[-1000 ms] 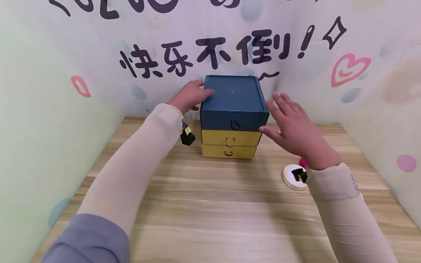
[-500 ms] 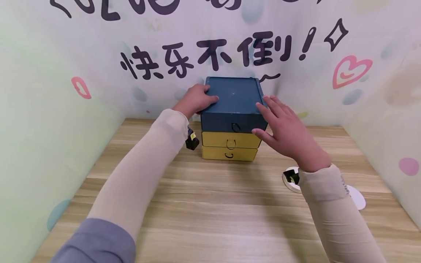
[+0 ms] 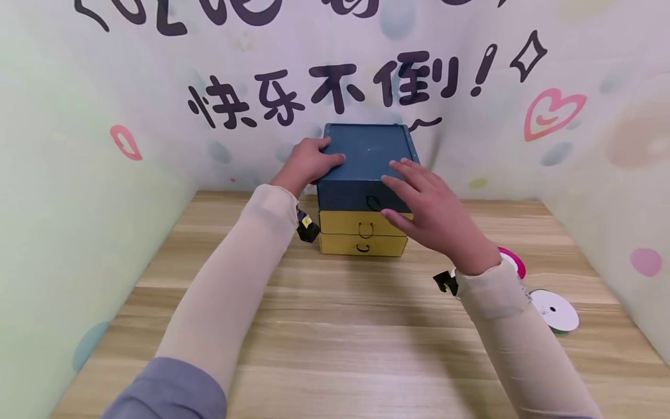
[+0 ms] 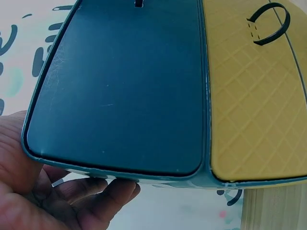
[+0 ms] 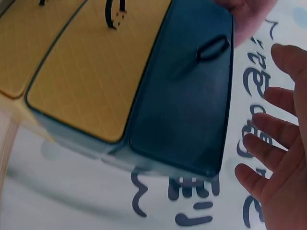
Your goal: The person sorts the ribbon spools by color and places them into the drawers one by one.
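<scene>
A small drawer box [image 3: 369, 152] stands against the back wall, with a dark blue top drawer [image 4: 124, 96] above two yellow drawers [image 3: 361, 222]. Each drawer front has a dark loop handle [image 5: 215, 48]. My left hand [image 3: 306, 163] holds the box at its left upper edge. Its thumb lies on the blue top, while the fingers [image 4: 115, 199] bend against the side. My right hand [image 3: 437, 212] is before the right front of the box, covering part of it from the head view. Its fingers [image 5: 264, 148] are spread and extended, holding nothing.
To the right on the wooden table [image 3: 335, 337] lies a white round spool [image 3: 557, 311]. Behind the right wrist a pink-rimmed spool [image 3: 515, 262] is partly hidden. Walls with printed lettering [image 3: 335, 87] enclose the table at the back and sides.
My left hand has come over to the box and taken hold of its left edge. The right hand has moved left, across the box's right front, uncovering the white spool.
</scene>
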Action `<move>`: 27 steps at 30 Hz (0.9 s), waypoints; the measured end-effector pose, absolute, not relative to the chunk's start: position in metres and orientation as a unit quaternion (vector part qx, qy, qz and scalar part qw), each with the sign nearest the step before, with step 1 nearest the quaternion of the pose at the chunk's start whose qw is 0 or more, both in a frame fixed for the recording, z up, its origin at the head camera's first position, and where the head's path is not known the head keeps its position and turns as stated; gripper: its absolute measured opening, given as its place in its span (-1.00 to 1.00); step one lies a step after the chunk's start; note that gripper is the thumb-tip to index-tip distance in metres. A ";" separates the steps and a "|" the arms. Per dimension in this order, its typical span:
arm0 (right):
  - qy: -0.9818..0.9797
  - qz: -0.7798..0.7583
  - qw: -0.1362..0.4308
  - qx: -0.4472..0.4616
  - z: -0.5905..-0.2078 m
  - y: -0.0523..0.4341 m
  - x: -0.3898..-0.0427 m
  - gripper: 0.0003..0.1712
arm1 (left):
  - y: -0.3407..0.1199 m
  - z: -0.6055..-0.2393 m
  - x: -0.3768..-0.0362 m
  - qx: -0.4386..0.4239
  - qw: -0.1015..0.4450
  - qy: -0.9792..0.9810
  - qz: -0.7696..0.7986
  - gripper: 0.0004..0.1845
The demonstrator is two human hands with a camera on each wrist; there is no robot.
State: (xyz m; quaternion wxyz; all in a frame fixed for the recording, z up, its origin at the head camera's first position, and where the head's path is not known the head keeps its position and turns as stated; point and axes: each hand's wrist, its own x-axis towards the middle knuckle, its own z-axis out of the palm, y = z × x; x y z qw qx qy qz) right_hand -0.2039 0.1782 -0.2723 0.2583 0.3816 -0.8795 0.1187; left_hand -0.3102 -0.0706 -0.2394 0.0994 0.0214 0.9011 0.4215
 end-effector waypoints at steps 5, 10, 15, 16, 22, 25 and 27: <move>-0.868 0.107 0.270 0.404 -0.280 0.164 -0.208 -0.36 | -0.073 -0.241 -0.311 0.014 0.095 0.902 0.421 -0.23; -0.861 0.072 0.283 0.417 -0.293 0.150 -0.214 -0.45 | -0.076 -0.240 -0.312 0.015 0.091 0.909 0.407 -0.23; -0.841 0.040 0.325 0.431 -0.307 0.144 -0.217 -0.54 | -0.076 -0.241 -0.311 0.020 0.093 0.912 0.398 -0.24; -0.838 0.038 0.332 0.431 -0.309 0.144 -0.218 -0.55 | -0.075 -0.241 -0.311 0.021 0.093 0.913 0.397 -0.24; -0.827 0.033 0.360 0.430 -0.313 0.146 -0.221 -0.57 | -0.074 -0.241 -0.312 0.023 0.090 0.914 0.394 -0.24; -0.824 0.028 0.367 0.431 -0.312 0.148 -0.221 -0.59 | -0.073 -0.241 -0.312 0.024 0.090 0.915 0.393 -0.24; -0.823 0.024 0.372 0.429 -0.312 0.150 -0.222 -0.61 | -0.072 -0.241 -0.311 0.028 0.088 0.914 0.394 -0.24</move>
